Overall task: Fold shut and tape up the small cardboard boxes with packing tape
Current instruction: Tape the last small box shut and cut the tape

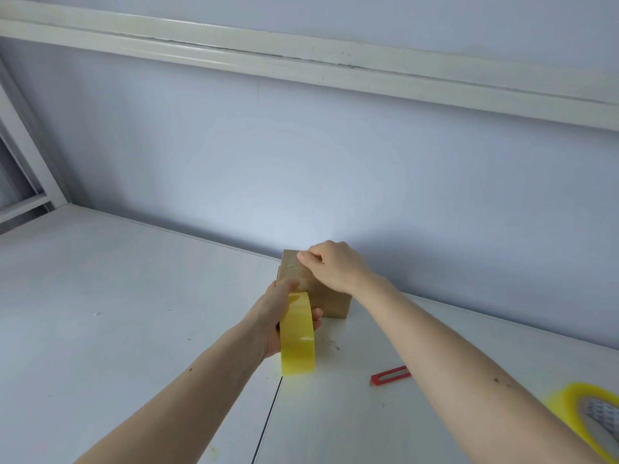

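Against the back wall, on the white table [134, 296], sat a small cardboard box [330, 301] with its flaps already folded down. The right hand [331, 264] rested on the box's top, fingers curled and pinching or pressing the free end of the tape at the far edge, presumably to anchor it so the strip could be drawn tight. The left hand [271, 321] gripped the yellow tape roll [297, 336], fingers wrapped round it, holding it just in front of the box's near face, so that a clear strip ran from the roll up over the top. That strip appeared to lie along the seam (glare made its edges hard to trace). By my judgement the sealing was under way but the strip not yet cut. A red cutter [390, 375] lay near on the table, likely kept within reach for that, and a second tape roll [584, 416] sat at the right edge.
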### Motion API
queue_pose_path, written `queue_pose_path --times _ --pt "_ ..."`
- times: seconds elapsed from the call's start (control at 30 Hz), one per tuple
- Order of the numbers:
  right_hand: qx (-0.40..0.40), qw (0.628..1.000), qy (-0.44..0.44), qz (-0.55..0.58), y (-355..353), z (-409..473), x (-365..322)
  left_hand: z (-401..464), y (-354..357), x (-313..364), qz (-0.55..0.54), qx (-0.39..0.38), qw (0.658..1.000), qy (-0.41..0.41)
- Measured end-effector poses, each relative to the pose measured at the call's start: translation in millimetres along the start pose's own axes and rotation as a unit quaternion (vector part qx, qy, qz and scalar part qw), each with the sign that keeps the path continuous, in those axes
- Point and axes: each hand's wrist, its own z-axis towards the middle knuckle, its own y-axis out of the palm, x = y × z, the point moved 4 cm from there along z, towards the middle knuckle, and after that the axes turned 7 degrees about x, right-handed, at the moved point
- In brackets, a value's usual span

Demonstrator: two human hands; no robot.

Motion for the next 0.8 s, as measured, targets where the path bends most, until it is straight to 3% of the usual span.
queue_pose_path --times 0.07,0.17,0.47,0.8 --pt "0.067 0.996 -0.023 -0.054 13.8 -3.2 0.8 -5.0 -1.9 -1.6 -0.004 -0.010 1.000 0.006" --pt "0.088 0.989 -0.043 -0.108 27.2 -4.3 6.9 -12.1 -8.5 -7.0 -0.001 -0.024 0.999 0.027" --pt "-0.001 0.985 -0.018 -0.171 35.6 6.1 10.7 -22.1 -6.2 -12.6 0.036 -0.044 0.993 0.100" --pt "-0.042 0.986 -0.016 -0.159 32.8 5.1 8.8 -25.1 -9.7 -22.0 0.005 -0.056 0.996 0.064"
